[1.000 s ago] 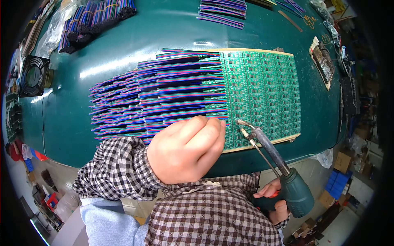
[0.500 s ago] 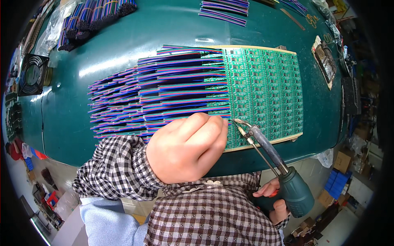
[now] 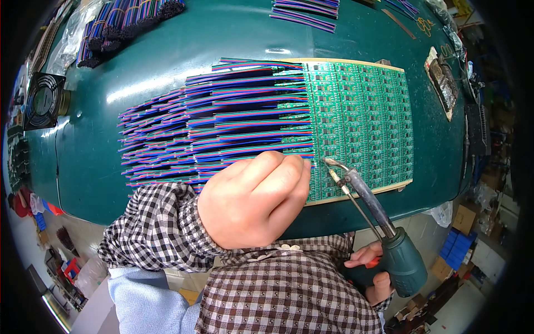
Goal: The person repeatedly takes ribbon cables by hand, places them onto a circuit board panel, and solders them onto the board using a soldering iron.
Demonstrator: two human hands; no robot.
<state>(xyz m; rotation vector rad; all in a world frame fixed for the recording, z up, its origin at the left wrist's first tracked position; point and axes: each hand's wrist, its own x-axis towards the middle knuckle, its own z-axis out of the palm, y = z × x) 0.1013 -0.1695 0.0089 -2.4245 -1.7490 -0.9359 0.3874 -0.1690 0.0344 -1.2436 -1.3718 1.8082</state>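
A green circuit board panel (image 3: pixel 361 128) lies on the table, with many small repeated boards in rows. Strips of coloured wires (image 3: pixel 250 122) run leftward from its left part in overlapping layers. My left hand (image 3: pixel 256 197) is closed in a pinch over the panel's near left part, on coloured wires whose held ends its fingers mostly hide. In my right hand (image 3: pixel 367 259) is a green soldering gun (image 3: pixel 405 261) with a metal barrel and a thin solder feed tube. Its bent tip (image 3: pixel 334 162) sits over the panel, just right of my left fingertips and apart from them.
Bundled wires (image 3: pixel 130 19) are piled at the far left, and loose wire strips (image 3: pixel 305 14) lie at the far middle. A black fan (image 3: pixel 43 101) stands on the left edge. A dirty tray (image 3: pixel 441 83) and rubber bands (image 3: pixel 424 25) lie at the right.
The soldering gun's tip has shifted a little to the right, away from my left fingertips. My left hand has stayed almost still, in the same pinch.
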